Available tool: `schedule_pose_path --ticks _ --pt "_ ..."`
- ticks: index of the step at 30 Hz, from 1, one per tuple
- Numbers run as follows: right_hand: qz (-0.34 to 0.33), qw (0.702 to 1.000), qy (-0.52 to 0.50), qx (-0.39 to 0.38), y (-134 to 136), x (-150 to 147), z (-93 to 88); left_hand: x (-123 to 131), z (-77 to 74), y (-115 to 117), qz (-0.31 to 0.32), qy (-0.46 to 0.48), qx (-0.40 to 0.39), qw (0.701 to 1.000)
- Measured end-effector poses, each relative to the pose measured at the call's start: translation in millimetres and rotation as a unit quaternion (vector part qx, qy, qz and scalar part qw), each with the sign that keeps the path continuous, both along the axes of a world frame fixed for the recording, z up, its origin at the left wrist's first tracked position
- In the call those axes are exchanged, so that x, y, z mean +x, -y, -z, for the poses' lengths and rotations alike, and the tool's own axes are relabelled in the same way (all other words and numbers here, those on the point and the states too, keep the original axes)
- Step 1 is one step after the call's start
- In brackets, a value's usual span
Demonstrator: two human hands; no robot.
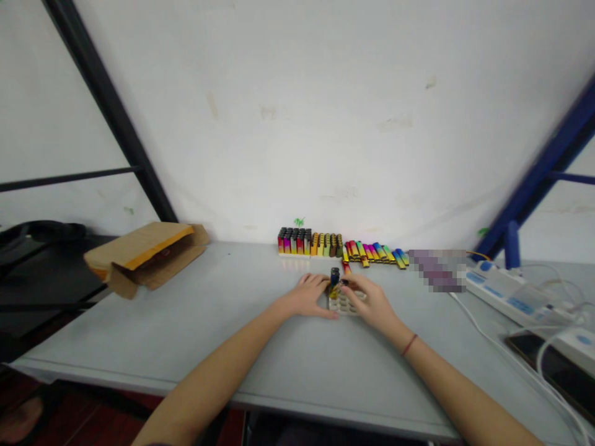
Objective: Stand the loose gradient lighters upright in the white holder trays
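Note:
My left hand (309, 296) rests on the grey table (232, 322), fingers curled against the left side of a small white slotted tray (343, 304). My right hand (369, 298) lies over the tray's right side and pinches a dark-topped lighter (334, 277) standing upright in it. Behind them, against the wall, a row of upright colourful lighters (309, 242) fills a tray, and more lighters (374, 253) lie flat in a row to its right.
An open cardboard box (146, 255) lies on its side at the left. White power strips (506, 292) with cables and a dark phone (553, 365) sit at the right. Black (111, 111) and blue (542, 173) shelf struts flank the white wall.

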State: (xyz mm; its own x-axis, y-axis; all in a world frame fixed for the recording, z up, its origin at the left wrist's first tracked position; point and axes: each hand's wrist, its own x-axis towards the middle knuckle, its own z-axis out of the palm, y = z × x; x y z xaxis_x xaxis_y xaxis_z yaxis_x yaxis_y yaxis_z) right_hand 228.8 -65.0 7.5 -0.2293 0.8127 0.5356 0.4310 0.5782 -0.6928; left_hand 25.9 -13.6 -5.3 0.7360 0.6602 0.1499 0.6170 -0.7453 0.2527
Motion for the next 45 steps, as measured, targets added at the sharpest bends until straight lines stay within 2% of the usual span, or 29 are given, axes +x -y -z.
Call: schedule_pose_path --ticks 5,10,12,15,16,17,21,25,28,33,37,40,45 --pt "0.036 0.999 0.027 0.017 -2 -3 2.2 0 0.8 0 0.0 0.005 0.0 1.0" --pt "-0.02 0.993 0.088 0.078 -3 -7 -2.0 -1 1.5 0 -0.008 0.003 -0.001 1.0" --pt "-0.01 0.992 0.089 0.092 -8 -2 -6.1 0 1.8 0 -0.011 0.0 -0.001 1.0" --pt "0.104 0.991 0.047 0.068 -26 15 -10.6 0 1.8 0 -0.006 0.004 0.001 1.0" --pt "0.143 0.987 0.053 0.052 -34 22 -10.8 1 1.5 0 -0.006 0.006 0.0 1.0" --pt "0.153 0.983 0.086 0.044 -42 28 -10.3 1 0.9 0 -0.006 0.007 -0.003 1.0" --pt "0.074 0.965 0.247 0.042 -62 39 -1.6 -1 -3.8 -3 0.0 0.003 -0.033 0.999" --pt "0.038 0.96 0.277 0.03 -60 36 5.7 -11 -8.7 -9 0.02 0.005 -0.062 0.998" --pt "0.072 0.957 0.282 -0.008 -53 39 5.0 -20 -11.2 -13 0.022 0.01 -0.076 0.997" --pt "0.174 0.928 0.324 -0.05 -50 49 6.7 -24 -12.8 -14 0.019 0.012 -0.083 0.996" --pt "0.176 0.916 0.356 -0.058 -53 48 12.8 -22 -10.8 -12 0.01 0.006 -0.073 0.997" --pt "0.169 0.926 0.33 -0.069 -52 48 13.9 -21 -8.0 -11 0.002 0.003 -0.063 0.998" --pt "0.16 0.97 0.148 -0.111 -48 47 7.0 -19 -4.9 -12 -0.002 0.003 -0.057 0.998"
